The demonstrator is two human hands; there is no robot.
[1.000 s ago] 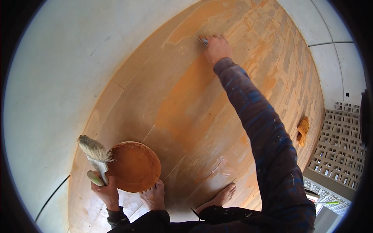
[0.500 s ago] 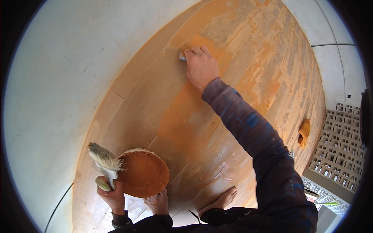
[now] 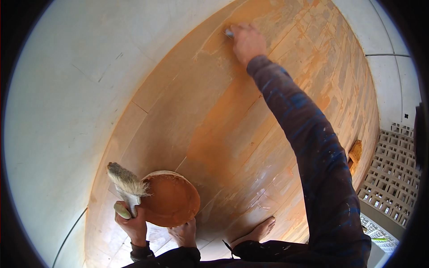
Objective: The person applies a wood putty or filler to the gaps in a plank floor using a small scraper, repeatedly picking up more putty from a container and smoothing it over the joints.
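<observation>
Near left, the left hand (image 3: 133,224) held a bristled brush (image 3: 127,182) beside a round container (image 3: 169,173) of orange-brown paste (image 3: 172,202). Farther away, the right hand (image 3: 249,43) gripped a small, mostly hidden tool (image 3: 229,33) at the smeared floor (image 3: 214,134); latticed blockwork (image 3: 389,172) stood right.

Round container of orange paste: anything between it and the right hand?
Nothing visible: straight from the right hand to the round container, only smeared floor shows. The brush in the left hand overlaps the container's left edge in this view, off that path.
</observation>
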